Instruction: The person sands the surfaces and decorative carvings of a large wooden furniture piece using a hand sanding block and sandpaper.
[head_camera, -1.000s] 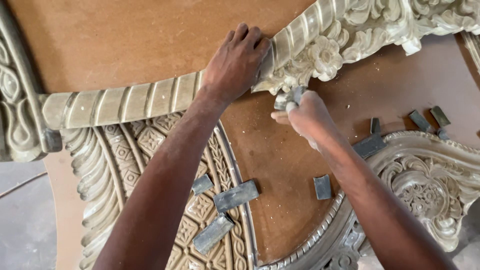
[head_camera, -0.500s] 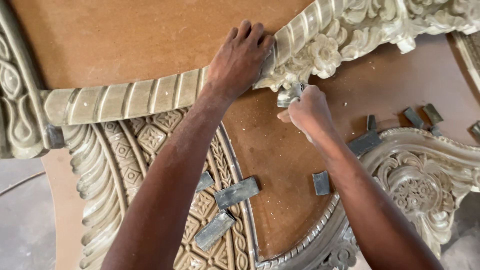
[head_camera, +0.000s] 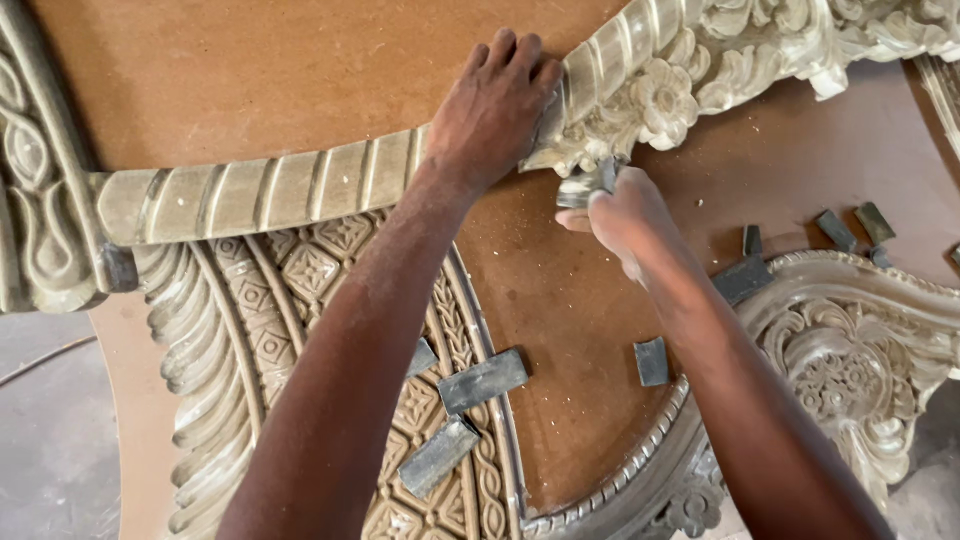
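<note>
The left hand (head_camera: 495, 110) lies palm down on the curved ribbed moulding (head_camera: 270, 190), fingers spread flat and pressing it against the brown board (head_camera: 250, 70); its grip is open, clamped on nothing. The right hand (head_camera: 622, 215) has its grip closed tight around a small grey block (head_camera: 585, 185), which touches the underside of the carved flower ornament (head_camera: 665, 100) just beside the left hand. Several flat grey pieces (head_camera: 483, 380) lie loose on the board and on the carved panel (head_camera: 330, 300) below the arms.
</note>
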